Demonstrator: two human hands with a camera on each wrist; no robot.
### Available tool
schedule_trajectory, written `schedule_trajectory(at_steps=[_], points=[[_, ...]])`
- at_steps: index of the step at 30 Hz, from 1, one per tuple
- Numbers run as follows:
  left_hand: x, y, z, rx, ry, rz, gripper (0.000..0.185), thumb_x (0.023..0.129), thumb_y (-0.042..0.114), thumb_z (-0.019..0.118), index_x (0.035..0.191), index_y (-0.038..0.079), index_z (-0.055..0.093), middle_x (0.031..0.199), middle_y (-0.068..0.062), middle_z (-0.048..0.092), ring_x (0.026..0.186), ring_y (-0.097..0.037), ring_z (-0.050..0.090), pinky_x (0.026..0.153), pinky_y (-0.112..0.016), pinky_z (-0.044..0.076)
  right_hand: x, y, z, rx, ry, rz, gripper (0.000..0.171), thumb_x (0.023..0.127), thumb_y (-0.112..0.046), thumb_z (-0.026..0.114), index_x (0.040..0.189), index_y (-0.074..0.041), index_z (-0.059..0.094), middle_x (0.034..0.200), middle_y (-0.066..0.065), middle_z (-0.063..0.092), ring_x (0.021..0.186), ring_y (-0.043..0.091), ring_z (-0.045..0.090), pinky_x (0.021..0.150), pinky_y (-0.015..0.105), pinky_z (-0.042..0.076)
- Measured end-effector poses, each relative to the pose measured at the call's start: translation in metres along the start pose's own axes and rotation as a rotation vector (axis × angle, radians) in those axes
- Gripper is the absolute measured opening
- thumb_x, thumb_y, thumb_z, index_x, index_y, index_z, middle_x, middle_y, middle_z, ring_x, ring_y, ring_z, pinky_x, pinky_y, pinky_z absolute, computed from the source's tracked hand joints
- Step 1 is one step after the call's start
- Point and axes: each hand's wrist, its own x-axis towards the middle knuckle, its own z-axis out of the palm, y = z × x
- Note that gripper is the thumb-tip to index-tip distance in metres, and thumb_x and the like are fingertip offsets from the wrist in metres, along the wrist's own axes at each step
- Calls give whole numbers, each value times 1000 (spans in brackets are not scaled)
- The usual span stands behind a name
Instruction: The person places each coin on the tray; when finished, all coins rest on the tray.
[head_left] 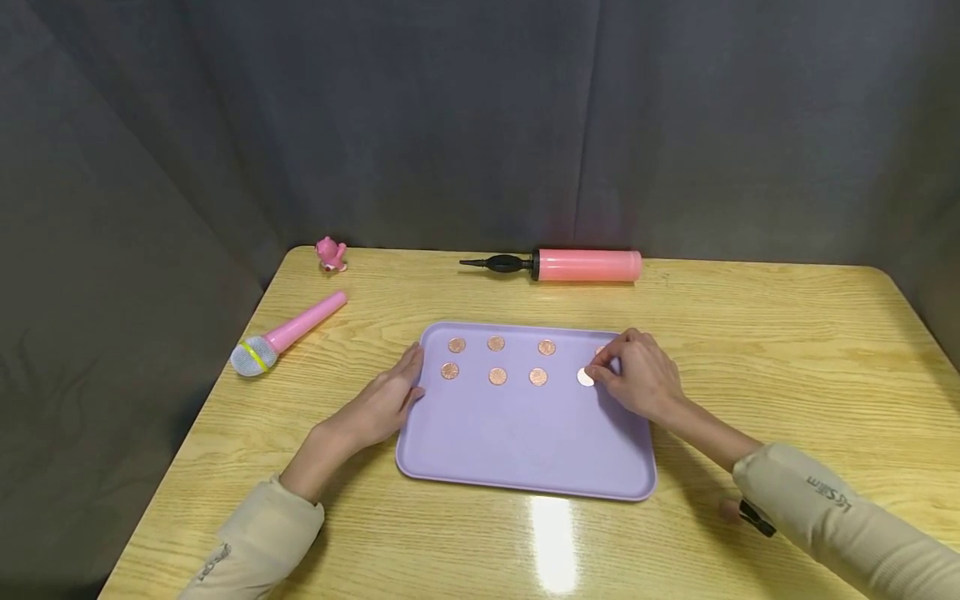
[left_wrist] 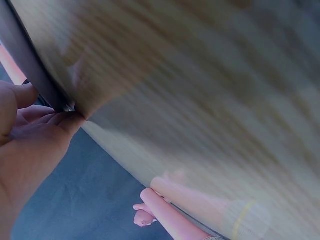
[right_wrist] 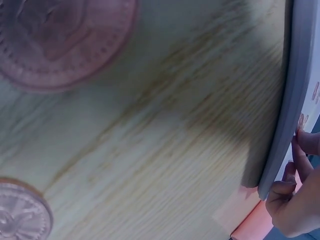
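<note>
So, working down from the big stuff: the wooden surface [head_left: 750, 350] has a lilac tray [head_left: 525, 450] sitting in the middle, and I've got both hands on it. My left hand [head_left: 386, 400] lies flat with relaxed, straight fingers against the tray's left rim, just steadying it, holding nothing. My right hand [head_left: 637, 375] is curled at the tray's far right corner, fingertips pinching or pressing a pale coin [head_left: 586, 377] that looks like it's touching the tray floor. I'd say I'm in the middle of laying coins out in two rows; six copper coins [head_left: 497, 376] are already sitting in a tidy grid, three in each row, and the pale one lines up with the near row. The next bit, I reckon, needs a clean release without nudging the coin out of line, while the left hand keeps the tray from sliding. Hard to make out: there's a sliver of something coppery [head_left: 601, 351] behind my right fingers, probably another coin, but my hand covers most of it. The left wrist view is blurred wood grain and tells me little, and the right wrist view shows two big blurry coins [right_wrist: 65, 40] on the wood beside the tray, which the head view doesn't show.
</note>
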Motion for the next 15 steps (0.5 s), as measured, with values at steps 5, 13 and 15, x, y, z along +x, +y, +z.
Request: schedule_trajectory(at_steps=[5, 13, 15], points=[[0, 2, -1, 2, 1, 1, 56, 100, 3, 50, 143, -20, 22, 151, -36, 19, 142, -41, 21, 116, -48, 22, 0, -1, 0, 4, 16, 2, 9, 81, -22, 80, 79, -15, 76, 93, 6, 61, 89, 27, 54, 65, 45, 48], [0, 1, 0, -2, -4, -8, 56, 100, 3, 50, 143, -20, 22, 151, -35, 18, 142, -41, 20, 116, -48, 22, -1, 1, 2, 6, 37, -16, 10, 80, -22, 80, 80, -14, 77, 91, 6, 62, 89, 27, 55, 66, 45, 49], [0, 1, 0, 1, -4, -8, 56, 100, 3, 50, 143, -20, 22, 151, -36, 19, 142, -42, 21, 116, -48, 22, -1, 2, 2, 6, 42, -24, 10, 80, -23, 81, 80, -14, 77, 91, 6, 62, 90, 27, 56, 67, 46, 49]])
